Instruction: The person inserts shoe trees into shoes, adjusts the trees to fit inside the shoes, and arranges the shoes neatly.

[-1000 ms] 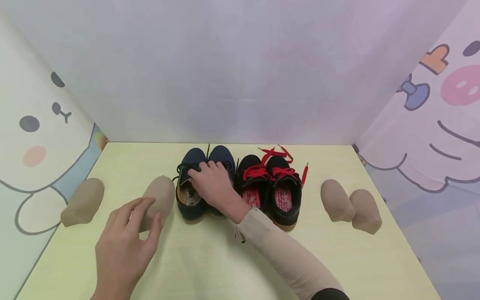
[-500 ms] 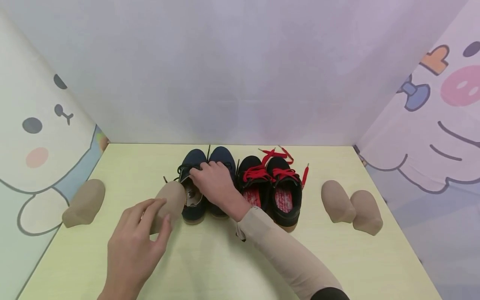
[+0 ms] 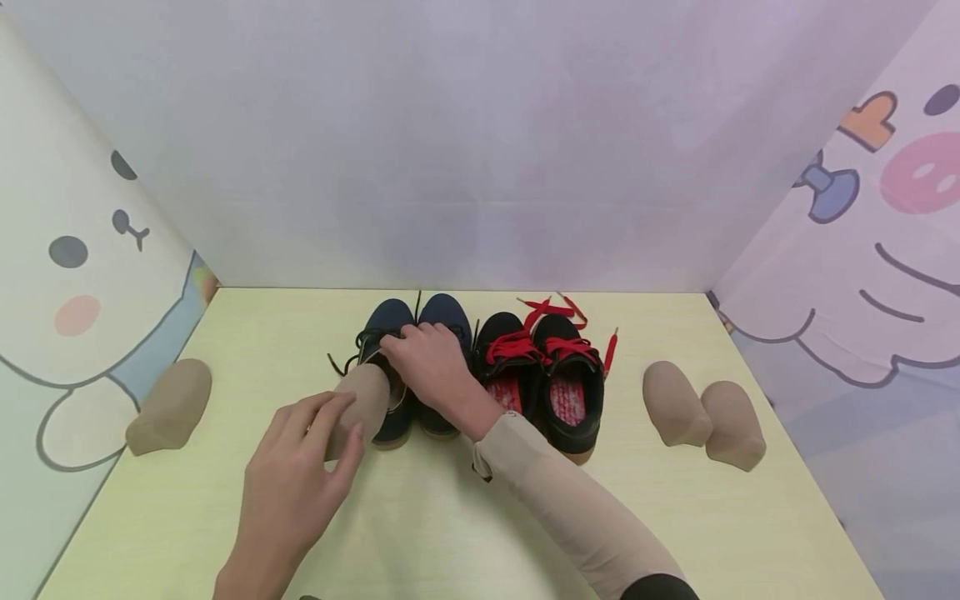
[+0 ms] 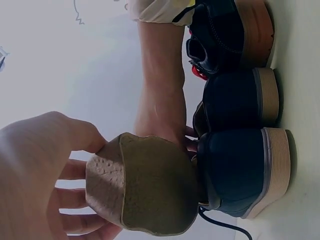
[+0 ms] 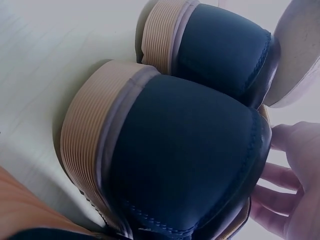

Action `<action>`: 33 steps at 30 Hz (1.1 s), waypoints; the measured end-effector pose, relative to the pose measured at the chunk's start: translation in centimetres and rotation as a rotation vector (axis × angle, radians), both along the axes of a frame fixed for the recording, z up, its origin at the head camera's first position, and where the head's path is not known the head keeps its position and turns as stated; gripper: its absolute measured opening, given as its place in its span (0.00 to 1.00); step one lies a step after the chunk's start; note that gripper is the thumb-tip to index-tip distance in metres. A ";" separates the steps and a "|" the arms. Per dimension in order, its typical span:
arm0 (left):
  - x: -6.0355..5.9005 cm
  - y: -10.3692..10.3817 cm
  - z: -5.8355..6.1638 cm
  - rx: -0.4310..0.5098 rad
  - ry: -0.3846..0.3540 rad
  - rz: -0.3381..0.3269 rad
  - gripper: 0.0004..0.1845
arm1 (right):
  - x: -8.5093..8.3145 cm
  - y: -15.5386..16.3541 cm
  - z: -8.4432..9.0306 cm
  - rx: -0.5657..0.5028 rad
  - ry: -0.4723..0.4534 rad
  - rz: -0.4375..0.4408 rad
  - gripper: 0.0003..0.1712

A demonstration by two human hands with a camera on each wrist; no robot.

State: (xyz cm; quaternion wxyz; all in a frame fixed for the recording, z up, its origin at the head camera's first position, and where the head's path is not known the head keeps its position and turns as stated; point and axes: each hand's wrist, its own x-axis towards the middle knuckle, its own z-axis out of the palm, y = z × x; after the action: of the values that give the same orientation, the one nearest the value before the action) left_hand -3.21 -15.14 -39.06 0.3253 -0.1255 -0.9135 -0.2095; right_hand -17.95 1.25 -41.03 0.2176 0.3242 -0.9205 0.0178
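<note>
In the head view, the person's left hand (image 3: 296, 475) is gripping a tan shoe insert (image 3: 362, 406) with fingers curled over its heel end, and is tilting its toe end into the mouth of the left navy shoe (image 3: 386, 367), which is standing on the pale table (image 3: 450, 533) at its far middle; the right hand (image 3: 429, 365) is reaching across the navy pair with its fingertips pinching the shoe's tongue and holding the opening wide. Judging from this, the insert is only at the opening and most of it is sticking out, so seating it is not yet done, and the right navy shoe (image 3: 444, 350) is showing no insert. Beside them the black shoes with red laces (image 3: 547, 375) are standing with their red insoles bare, while one spare insert (image 3: 169, 405) is lying at the left edge and two inserts (image 3: 701, 412) are lying at the right, so three of the four shoes appear to be waiting. In the left wrist view, the insert (image 4: 145, 187) is pressing against the collar of the navy shoe (image 4: 245, 170), its flat heel face toward the camera, with the thumb (image 4: 55, 135) clamped on top. In the right wrist view, the navy heels (image 5: 190, 150) are filling the picture, the insert's edge (image 5: 297, 55) is showing at the upper right, and the fingertips (image 5: 280, 200) are hooking inside the shoe's rim.
</note>
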 end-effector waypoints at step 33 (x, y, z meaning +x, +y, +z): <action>-3.4 1.6 -0.4 0.032 -0.113 -0.013 0.28 | -0.4 0.5 0.5 -0.084 -0.168 0.003 0.14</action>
State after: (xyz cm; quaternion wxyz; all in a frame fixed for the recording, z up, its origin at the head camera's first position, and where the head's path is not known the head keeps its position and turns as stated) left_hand -6.65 -13.56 -39.51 0.2739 -0.1139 -0.9261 -0.2330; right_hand -18.32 1.76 -40.54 0.1530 0.3136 -0.9334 0.0838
